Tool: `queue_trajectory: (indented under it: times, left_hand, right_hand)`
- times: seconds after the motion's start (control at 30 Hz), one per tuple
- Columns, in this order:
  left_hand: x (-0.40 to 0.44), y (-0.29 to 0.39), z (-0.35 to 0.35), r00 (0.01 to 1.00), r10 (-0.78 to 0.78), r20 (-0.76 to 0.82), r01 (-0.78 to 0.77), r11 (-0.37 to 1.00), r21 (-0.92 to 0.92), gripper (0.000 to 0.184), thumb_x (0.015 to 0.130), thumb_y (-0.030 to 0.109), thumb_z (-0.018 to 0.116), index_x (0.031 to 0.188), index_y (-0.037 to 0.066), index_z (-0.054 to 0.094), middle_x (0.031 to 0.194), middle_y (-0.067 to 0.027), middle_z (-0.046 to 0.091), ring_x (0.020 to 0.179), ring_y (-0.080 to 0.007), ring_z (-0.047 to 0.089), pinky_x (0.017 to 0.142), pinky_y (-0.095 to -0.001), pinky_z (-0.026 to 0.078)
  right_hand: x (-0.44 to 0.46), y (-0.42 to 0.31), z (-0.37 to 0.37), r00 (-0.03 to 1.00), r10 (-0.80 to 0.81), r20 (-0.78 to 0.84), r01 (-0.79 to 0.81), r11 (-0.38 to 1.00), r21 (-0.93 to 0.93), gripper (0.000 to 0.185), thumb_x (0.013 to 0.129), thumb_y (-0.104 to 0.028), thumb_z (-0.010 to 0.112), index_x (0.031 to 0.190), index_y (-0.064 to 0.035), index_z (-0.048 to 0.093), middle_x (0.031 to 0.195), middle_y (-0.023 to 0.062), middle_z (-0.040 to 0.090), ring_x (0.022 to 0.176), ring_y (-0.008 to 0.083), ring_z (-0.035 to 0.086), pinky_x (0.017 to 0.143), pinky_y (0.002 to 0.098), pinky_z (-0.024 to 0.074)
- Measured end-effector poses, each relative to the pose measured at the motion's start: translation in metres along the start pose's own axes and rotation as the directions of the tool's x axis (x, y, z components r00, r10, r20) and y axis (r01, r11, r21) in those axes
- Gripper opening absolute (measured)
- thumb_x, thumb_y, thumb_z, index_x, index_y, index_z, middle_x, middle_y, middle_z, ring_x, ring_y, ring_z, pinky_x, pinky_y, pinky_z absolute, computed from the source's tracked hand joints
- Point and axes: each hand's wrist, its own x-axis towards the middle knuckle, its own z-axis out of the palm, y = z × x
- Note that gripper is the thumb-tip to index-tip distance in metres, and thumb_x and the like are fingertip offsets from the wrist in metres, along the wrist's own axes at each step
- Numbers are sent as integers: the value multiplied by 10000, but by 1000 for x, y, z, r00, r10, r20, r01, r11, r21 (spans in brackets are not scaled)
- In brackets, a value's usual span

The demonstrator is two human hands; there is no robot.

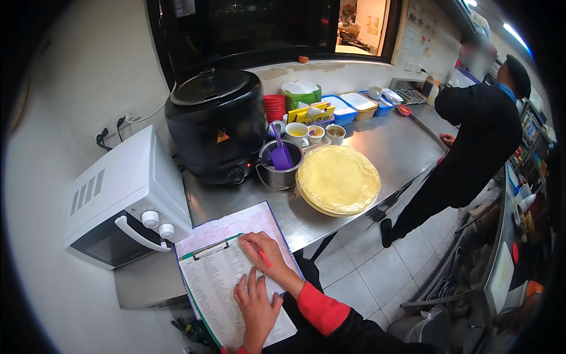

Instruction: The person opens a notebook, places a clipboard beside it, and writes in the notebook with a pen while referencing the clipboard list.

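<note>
A clipboard with a printed sheet (209,283) lies tilted at the near end of the steel counter, over an open notebook page (247,220) with handwriting. My left hand (257,304) rests flat on the sheet, its fingers spread and holding nothing. Farther up, my right hand (261,251) is closed round a red pen (266,259) near the top right of the sheet, beside the metal clip (210,250). Both sleeves show red cuffs.
Left stands a white microwave (127,203), behind it a black soup kettle (218,127). A metal pot (280,177) holds a purple scoop (281,156). A wrapped yellow round stack (339,180) sits at the counter edge. A person in black (480,133) stands at right.
</note>
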Motion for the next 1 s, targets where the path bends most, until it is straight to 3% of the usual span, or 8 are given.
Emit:
queue_trajectory:
  times: [0.4,0.47,0.57,0.67,1.0]
  left_hand:
    - [1,0,-1,1000,7,2,-7,1000,5,603,809,208,797,1328,-42,618,1583,-215,505,1433,-447,409,1191,-631,305]
    - [0,1,0,1000,8,-4,-8,1000,3,603,808,212,795,1325,-43,619,1585,-213,504,1432,-443,409,1193,-628,303]
    - [2,0,-1,1000,15,9,-15,1000,16,608,808,215,794,1329,-43,616,1593,-213,498,1429,-441,410,1192,-626,305]
    - [1,-1,-1,1000,17,10,-18,1000,16,608,810,214,791,1332,-42,610,1595,-213,496,1430,-440,408,1192,-626,305]
    - [0,0,0,1000,23,1,-23,1000,12,599,820,222,778,1332,-38,605,1601,-210,491,1425,-443,416,1193,-633,301]
  right_hand:
    - [-1,1,1,999,31,10,-31,999,-12,196,1013,-183,726,1125,-27,764,1010,150,785,911,343,695,832,424,560]
    - [1,3,2,999,-41,-29,42,999,18,198,1015,-190,724,1123,-29,764,968,155,773,895,341,689,816,423,555]
    - [-1,-1,-2,998,58,27,-58,998,-3,197,1020,-195,718,1121,-33,763,915,159,750,878,340,683,799,423,549]
    - [-1,2,0,999,35,17,-35,999,-6,201,1028,-208,706,1120,-37,760,871,159,724,861,336,676,788,423,544]
    - [-2,4,1,1000,7,-4,-7,1000,-4,190,1025,-208,711,1105,-41,755,873,159,717,856,329,674,796,427,549]
